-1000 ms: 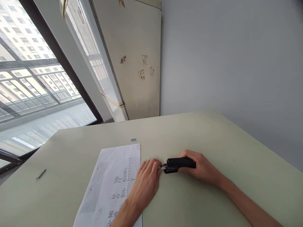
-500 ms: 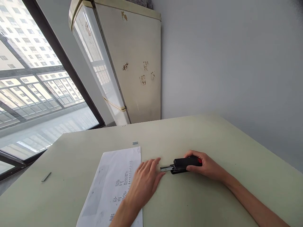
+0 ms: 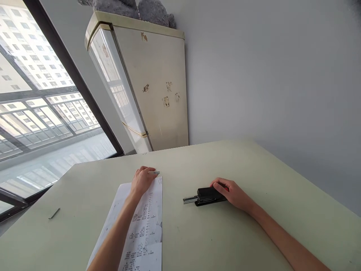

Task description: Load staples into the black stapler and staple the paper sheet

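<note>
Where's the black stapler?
In the head view, the black stapler is a little right of centre in the lower half, to the right of the printed paper, with the right hand holding its far end.

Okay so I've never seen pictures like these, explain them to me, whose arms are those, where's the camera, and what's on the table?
There is no machine here: these are a person's own bare hands. Every picture comes from one camera worn on the head, looking forward and down, so the arms enter from the bottom edge.

On the pale table lies a printed sheet, partly under the left arm. The right hand grips a black stapler, with a metal tray sticking out of its end. The left hand has its fingers at a small gray strip just beyond the sheet; whether it grips it is unclear. Another thin strip lies far to the left. Beyond the table stands a refrigerator.
</note>
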`<state>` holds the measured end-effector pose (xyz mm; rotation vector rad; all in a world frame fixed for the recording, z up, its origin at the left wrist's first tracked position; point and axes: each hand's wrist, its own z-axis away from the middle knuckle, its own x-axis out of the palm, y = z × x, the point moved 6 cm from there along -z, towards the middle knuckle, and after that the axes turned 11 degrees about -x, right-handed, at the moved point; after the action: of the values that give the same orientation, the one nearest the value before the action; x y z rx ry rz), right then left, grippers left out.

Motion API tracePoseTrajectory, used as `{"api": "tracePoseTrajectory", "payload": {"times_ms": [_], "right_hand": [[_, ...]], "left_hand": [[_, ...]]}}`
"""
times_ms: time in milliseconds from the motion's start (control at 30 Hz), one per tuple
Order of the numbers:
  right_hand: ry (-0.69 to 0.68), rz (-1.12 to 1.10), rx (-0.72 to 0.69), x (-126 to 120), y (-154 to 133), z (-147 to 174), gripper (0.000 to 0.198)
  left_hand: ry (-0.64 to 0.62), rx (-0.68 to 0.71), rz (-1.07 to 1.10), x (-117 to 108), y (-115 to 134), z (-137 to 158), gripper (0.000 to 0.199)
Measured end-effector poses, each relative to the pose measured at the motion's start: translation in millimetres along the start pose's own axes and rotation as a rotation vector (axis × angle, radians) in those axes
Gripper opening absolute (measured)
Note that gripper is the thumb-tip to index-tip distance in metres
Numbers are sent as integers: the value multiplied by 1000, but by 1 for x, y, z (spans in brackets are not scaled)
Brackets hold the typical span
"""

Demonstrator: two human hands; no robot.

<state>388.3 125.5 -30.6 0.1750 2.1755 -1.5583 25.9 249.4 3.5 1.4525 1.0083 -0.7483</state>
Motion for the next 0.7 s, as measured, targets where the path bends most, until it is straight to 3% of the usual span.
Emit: {"api": "tracePoseTrajectory", "payload": {"times_ms": [167,433,700], "right_hand": [[-7,7,-31,1,-3,0,46],[-13,24,-50,2,-3,-1,46],[-32,36,-46,4,-3,2,47]], "left_hand": [[-6,14,143,0,6,4,32],[-10,5,554,-16,31,30,52],[-341,-9,776,6,69,81,51]]}}
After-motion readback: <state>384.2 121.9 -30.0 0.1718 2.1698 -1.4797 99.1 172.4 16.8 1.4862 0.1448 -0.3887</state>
